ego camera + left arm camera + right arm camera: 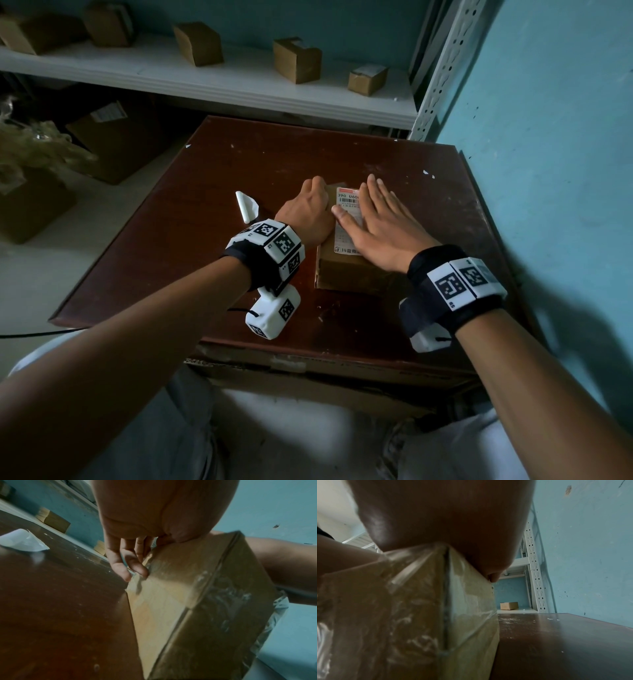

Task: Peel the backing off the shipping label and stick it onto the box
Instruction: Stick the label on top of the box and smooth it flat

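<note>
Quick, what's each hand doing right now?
Left hand: fingers curled over the box far left edge, steadying it.
Right hand: open, flat, pressing the label onto the box.

both forearms are bare. each wrist wears a black strap (262,263) carrying white blocks printed with black square-code markers (467,279), and a white camera housing (274,315) hangs beneath each, a thin black cable at the left one. light grey trousers (178,445) cover the legs.

The box (346,270) sits on the worktop (411,205), the label (349,212) on its top, the backing (247,206) left of it.
</note>
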`<state>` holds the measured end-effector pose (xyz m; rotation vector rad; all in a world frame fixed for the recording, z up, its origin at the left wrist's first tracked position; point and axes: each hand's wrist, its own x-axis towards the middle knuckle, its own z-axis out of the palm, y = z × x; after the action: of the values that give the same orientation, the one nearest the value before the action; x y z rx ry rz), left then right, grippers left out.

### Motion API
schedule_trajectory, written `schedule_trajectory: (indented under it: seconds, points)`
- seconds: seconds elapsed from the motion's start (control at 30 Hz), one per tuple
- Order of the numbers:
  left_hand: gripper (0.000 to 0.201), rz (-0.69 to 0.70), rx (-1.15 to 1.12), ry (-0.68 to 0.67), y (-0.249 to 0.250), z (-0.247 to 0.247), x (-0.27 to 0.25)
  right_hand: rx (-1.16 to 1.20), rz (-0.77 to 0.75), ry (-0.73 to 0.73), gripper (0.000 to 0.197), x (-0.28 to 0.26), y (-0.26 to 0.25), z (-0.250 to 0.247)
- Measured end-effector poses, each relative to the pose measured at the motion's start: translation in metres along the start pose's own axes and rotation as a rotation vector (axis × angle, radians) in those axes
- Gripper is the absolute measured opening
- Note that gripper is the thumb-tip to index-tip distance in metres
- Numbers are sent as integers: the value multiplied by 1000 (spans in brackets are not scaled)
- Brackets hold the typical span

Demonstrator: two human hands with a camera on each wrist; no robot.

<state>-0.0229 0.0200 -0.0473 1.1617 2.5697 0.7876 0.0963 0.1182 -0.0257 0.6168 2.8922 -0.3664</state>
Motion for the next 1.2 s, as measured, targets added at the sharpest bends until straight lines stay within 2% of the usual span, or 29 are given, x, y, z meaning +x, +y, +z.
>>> schedule_trajectory:
  seconds: [0.9,1.2]
  points:
    - [27,-45,-21,31,2,5,2,-89,-90,38,90,-34,5,19]
    - [27,-54,-31,27,2,4,2,-120,-111,20,97,-42,4,19]
